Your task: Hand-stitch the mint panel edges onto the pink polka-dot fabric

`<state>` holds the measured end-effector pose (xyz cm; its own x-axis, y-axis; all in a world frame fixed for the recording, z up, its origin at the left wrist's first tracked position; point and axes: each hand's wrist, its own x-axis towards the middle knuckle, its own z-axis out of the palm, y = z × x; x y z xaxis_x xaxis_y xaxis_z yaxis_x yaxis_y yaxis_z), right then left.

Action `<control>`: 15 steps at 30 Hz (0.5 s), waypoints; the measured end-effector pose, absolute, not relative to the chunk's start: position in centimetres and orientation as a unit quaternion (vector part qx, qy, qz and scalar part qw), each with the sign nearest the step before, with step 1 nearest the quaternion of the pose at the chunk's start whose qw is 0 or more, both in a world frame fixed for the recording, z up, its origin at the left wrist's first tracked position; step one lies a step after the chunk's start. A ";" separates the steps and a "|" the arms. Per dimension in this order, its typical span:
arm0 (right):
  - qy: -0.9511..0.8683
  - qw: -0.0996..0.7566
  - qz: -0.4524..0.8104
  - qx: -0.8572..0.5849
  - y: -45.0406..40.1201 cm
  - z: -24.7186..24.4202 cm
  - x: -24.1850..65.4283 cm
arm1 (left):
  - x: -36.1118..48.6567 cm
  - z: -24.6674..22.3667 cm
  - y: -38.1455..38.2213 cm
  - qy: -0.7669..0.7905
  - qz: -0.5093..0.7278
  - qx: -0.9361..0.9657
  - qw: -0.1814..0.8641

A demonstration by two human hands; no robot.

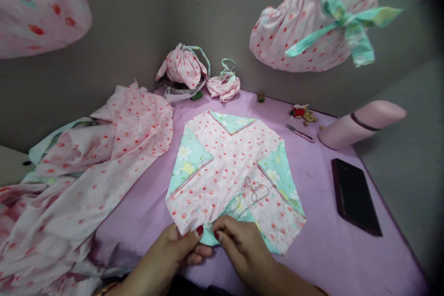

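An eight-sided piece of pink floral fabric lies flat, with turquoise flowered triangles at several of its corners. My left hand is closed on the near edge of this fabric, thumb on top and fingers beneath. Close beside it, my right hand pinches thumb and forefinger together over the near turquoise triangle. Whatever sits between those fingertips is too small to make out. A loose thread curls over the fabric just beyond my right hand.
Crumpled pink fabric covers the left side. Small drawstring pouches stand at the back. At right are thread snips, a red spool, a pink bottle and a phone. A bowed pouch hangs above.
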<state>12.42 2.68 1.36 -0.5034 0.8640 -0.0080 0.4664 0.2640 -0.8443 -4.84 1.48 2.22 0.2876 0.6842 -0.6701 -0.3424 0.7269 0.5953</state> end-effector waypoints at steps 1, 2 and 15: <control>-0.764 0.232 0.410 -0.441 2.6 1.3 12.4 | -4.8 2.3 1.5 0.499 0.328 0.168 0.784; -0.769 0.227 0.400 -0.443 2.5 1.2 12.3 | -4.8 2.3 1.5 0.499 0.329 0.166 0.784; -0.832 0.162 0.195 -0.494 1.5 0.5 10.8 | -4.5 2.7 1.7 0.541 0.306 0.200 0.758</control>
